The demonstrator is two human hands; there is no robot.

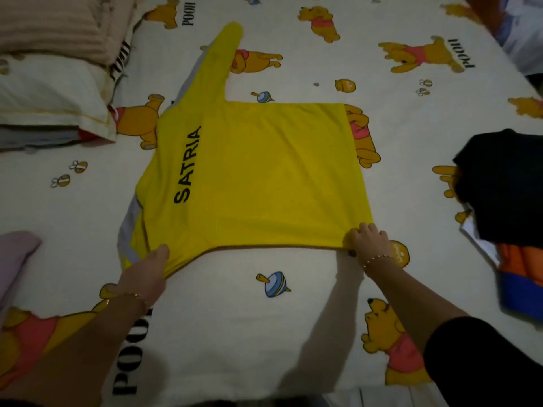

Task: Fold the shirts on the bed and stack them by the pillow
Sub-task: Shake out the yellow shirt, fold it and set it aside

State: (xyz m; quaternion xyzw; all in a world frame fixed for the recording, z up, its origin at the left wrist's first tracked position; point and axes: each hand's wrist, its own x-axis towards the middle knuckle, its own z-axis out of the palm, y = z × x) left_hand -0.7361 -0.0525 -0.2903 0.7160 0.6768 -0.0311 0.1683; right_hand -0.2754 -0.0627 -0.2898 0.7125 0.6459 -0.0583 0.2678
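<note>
A yellow long-sleeved shirt (264, 171) with black lettering lies spread back-up across the middle of the bed, one sleeve stretching toward the far side. My left hand (147, 267) grips the near shoulder and sleeve area at the shirt's lower left. My right hand (368, 240) pinches the near hem corner at the lower right. A white pillow (50, 92) lies at the far left, with folded grey and red clothes (44, 138) tucked beside it.
A pile of unfolded clothes, dark on top (505, 183) with orange and blue beneath (520, 277), sits at the right edge. A beige ribbed blanket (58, 24) lies on top of the pillow. Pink cloth (14, 259) is at the near left. The cartoon-print sheet (235, 318) covers the bed.
</note>
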